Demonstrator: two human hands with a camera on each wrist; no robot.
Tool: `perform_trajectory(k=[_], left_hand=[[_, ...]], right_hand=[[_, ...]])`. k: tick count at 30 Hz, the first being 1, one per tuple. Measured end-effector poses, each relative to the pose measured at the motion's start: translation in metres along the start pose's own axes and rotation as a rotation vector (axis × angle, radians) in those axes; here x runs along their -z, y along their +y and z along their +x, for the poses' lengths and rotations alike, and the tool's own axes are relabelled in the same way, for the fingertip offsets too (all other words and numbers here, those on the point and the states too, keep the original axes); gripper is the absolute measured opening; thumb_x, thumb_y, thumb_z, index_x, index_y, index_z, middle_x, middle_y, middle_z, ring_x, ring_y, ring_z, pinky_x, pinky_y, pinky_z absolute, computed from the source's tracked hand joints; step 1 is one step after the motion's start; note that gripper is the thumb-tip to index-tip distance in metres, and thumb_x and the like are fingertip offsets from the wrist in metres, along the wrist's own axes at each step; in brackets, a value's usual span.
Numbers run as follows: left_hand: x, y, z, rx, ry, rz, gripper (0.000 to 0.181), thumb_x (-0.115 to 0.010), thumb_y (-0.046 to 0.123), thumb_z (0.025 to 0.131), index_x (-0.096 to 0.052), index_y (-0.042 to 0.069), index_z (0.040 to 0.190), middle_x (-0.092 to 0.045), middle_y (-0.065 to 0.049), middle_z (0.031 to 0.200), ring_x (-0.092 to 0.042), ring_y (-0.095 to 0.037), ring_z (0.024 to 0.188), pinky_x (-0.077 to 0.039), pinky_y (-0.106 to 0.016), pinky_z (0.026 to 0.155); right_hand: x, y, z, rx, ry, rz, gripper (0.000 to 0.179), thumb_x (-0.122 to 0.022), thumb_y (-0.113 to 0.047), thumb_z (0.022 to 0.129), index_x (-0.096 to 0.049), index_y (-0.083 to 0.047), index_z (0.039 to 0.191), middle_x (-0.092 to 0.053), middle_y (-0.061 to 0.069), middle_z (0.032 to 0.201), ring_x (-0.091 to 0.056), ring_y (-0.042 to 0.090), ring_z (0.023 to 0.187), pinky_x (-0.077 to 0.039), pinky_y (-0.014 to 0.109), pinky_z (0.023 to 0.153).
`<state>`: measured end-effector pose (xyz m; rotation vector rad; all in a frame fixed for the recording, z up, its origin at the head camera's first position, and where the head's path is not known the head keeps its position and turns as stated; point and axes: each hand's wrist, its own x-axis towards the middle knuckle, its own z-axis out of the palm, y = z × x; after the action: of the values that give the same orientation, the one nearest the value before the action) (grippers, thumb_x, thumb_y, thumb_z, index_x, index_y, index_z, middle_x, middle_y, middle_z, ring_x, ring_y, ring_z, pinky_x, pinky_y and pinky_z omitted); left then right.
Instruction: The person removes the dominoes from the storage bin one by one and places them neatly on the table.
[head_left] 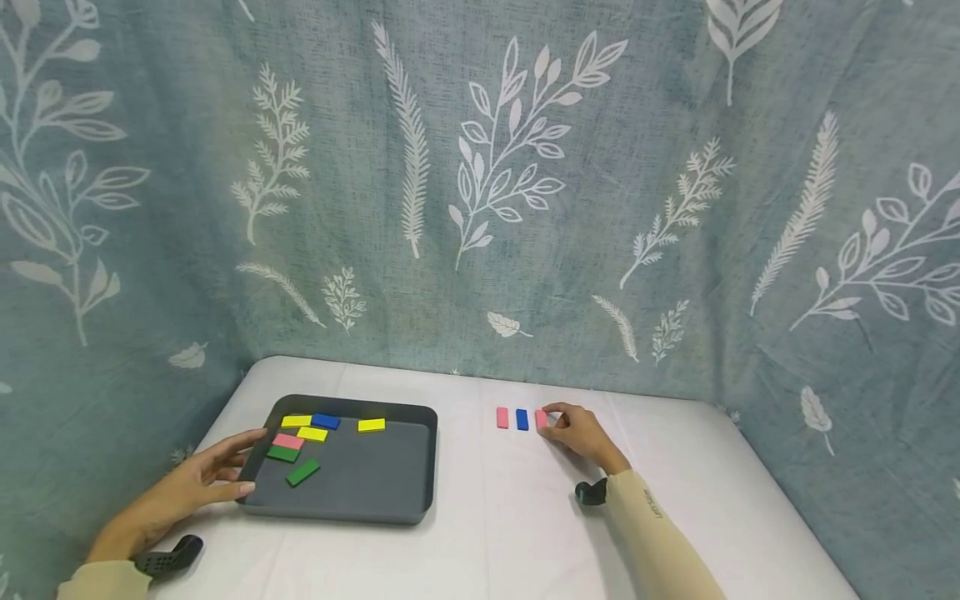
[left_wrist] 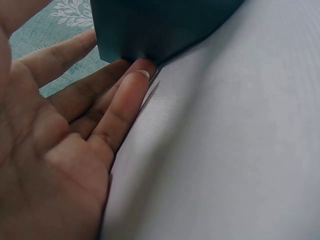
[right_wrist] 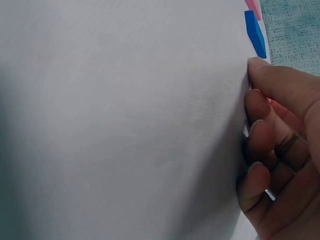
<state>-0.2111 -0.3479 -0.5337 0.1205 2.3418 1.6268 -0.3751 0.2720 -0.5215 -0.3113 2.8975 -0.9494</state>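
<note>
On the right of the head view, my right hand (head_left: pixel 581 432) pinches a pink block (head_left: pixel 542 418) between thumb and fingers at the table surface. It stands at the right end of a short row, beside a blue block (head_left: pixel 522 419) and another pink block (head_left: pixel 502 417). In the right wrist view, the held block is mostly hidden by the fingers. My left hand (head_left: pixel 191 479) rests against the left side of a dark grey tray (head_left: pixel 367 479), thumb and fingers spread and touching its outer wall.
Inside the tray, several yellow, blue, pink and green blocks lie toward the left, among them a green block (head_left: pixel 303 473) and a yellow block (head_left: pixel 371 425). A white cloth (head_left: pixel 517 525) covers the table. A leaf-patterned curtain (head_left: pixel 450 208) hangs behind and at both sides.
</note>
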Motion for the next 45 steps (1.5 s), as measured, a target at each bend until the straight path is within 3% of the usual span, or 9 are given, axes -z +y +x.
perform_trajectory(k=[10,23,32,39,45], left_hand=[[0.002,-0.001,0.001,-0.058,0.002,0.001,0.079,-0.071,0.026,0.099,-0.026,0.020,0.164,-0.026,-0.020,0.163,-0.031,-0.046,0.140,-0.038,-0.062,0.101],[0.002,-0.002,-0.002,-0.063,0.008,-0.015,0.081,-0.072,0.024,0.098,-0.025,0.018,0.164,-0.028,-0.023,0.162,-0.033,-0.046,0.138,-0.039,-0.063,0.100],[0.005,-0.002,-0.002,-0.067,0.017,-0.024,0.081,-0.074,0.024,0.097,-0.027,0.021,0.163,-0.032,-0.019,0.160,-0.034,-0.042,0.137,-0.040,-0.058,0.100],[0.003,-0.004,-0.002,-0.056,0.026,-0.028,0.082,-0.075,0.024,0.096,-0.028,0.019,0.163,-0.039,-0.021,0.154,-0.039,-0.039,0.132,-0.041,-0.055,0.098],[0.003,-0.002,-0.002,-0.055,0.030,-0.018,0.083,-0.076,0.025,0.095,-0.029,0.019,0.163,-0.036,-0.020,0.157,-0.037,-0.042,0.135,-0.041,-0.057,0.099]], right_hand=[[0.005,0.000,0.001,-0.032,-0.032,-0.003,0.047,-0.078,-0.026,0.094,-0.065,-0.008,0.135,-0.062,0.003,0.079,-0.052,0.017,0.068,-0.042,0.032,0.063],[0.007,-0.011,-0.001,0.075,0.002,-0.076,0.047,-0.076,-0.020,0.095,-0.063,-0.003,0.136,-0.062,0.000,0.072,-0.054,0.015,0.058,-0.044,0.030,0.059],[0.001,-0.048,0.004,0.144,0.096,-0.057,0.046,-0.077,-0.019,0.095,-0.063,-0.005,0.136,-0.065,0.000,0.073,-0.054,0.016,0.058,-0.043,0.031,0.056],[-0.018,-0.083,0.008,0.234,0.083,-0.035,0.043,-0.078,-0.023,0.094,-0.066,-0.010,0.133,-0.065,-0.003,0.074,-0.055,0.014,0.056,-0.045,0.030,0.056],[-0.034,-0.113,0.010,0.280,0.047,0.011,0.043,-0.077,-0.025,0.095,-0.066,-0.013,0.134,-0.067,-0.003,0.076,-0.063,0.023,0.061,-0.049,0.031,0.055]])
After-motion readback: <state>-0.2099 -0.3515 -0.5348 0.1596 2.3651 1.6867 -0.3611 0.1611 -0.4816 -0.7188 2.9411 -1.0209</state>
